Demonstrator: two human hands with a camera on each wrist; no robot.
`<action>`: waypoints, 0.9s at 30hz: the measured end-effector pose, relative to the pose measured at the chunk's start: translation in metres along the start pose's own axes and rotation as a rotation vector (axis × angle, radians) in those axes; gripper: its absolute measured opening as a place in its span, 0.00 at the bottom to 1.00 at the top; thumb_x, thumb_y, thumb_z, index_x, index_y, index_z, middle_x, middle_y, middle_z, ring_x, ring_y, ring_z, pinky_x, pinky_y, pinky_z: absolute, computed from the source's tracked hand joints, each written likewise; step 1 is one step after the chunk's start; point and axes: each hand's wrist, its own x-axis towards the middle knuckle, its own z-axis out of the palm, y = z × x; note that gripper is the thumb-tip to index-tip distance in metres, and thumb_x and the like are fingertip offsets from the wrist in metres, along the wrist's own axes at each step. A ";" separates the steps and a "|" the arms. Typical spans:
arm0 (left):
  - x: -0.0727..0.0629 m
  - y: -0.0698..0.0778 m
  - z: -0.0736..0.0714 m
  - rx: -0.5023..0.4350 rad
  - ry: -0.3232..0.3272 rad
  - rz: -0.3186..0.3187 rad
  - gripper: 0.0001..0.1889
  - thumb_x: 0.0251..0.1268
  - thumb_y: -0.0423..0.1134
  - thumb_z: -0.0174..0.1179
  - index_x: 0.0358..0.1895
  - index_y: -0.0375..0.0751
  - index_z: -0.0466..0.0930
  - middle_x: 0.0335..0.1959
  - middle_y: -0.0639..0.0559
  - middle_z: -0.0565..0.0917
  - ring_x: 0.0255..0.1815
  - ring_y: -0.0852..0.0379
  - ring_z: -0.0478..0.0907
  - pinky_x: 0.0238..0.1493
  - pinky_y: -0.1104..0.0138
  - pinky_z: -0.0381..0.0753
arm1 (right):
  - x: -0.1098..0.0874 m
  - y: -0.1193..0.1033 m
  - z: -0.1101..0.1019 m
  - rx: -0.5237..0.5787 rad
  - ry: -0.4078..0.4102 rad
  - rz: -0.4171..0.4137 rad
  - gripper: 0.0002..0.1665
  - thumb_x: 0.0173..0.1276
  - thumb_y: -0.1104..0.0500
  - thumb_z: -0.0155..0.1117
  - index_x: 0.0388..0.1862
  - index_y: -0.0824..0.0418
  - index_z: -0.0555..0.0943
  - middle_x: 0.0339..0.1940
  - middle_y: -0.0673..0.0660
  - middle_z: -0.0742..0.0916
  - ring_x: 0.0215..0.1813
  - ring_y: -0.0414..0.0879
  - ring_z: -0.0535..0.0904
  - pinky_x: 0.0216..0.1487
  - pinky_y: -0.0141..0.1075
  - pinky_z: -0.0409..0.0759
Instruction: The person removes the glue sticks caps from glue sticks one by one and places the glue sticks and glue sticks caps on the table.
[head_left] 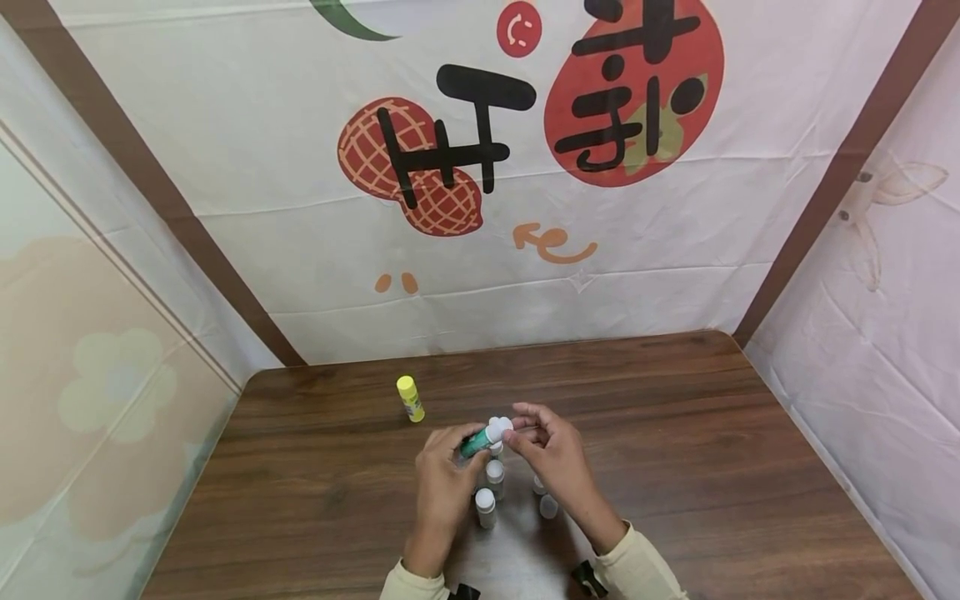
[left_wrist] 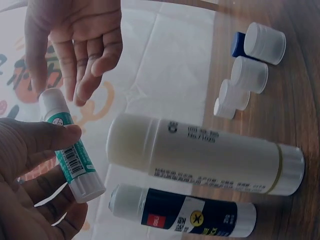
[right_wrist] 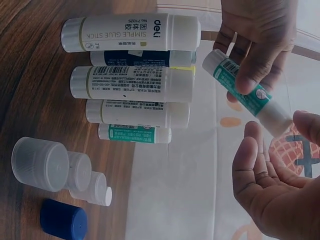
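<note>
My left hand [head_left: 444, 479] holds a small green glue stick [left_wrist: 73, 152] tilted in the air, thumb on its label and fingers behind. Its white upper end points toward my right hand [head_left: 557, 462]. That hand is spread around this end, with the thumb tip right at the end and the fingers loosely bent, not closed round it. Below the hands stand several glue sticks in a row: a large cream one [right_wrist: 132, 33], a navy one [left_wrist: 195, 215], more cream ones [right_wrist: 135, 84] and a small green one [right_wrist: 134, 133].
Several frosted caps [right_wrist: 40, 164] stand in a row right of the glue sticks, with a blue cap [right_wrist: 63, 219] beside them. A yellow glue stick [head_left: 410, 398] stands farther back on the wooden table [head_left: 315, 467]. A printed cloth [head_left: 300, 275] hangs behind the table.
</note>
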 end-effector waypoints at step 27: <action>-0.005 0.006 -0.003 0.012 -0.033 0.065 0.18 0.37 0.29 0.77 0.38 0.43 0.87 0.34 0.55 0.87 0.36 0.57 0.78 0.36 0.64 0.77 | -0.002 0.006 -0.003 -0.210 -0.007 -0.382 0.14 0.60 0.63 0.70 0.46 0.61 0.85 0.35 0.48 0.84 0.35 0.40 0.78 0.35 0.31 0.79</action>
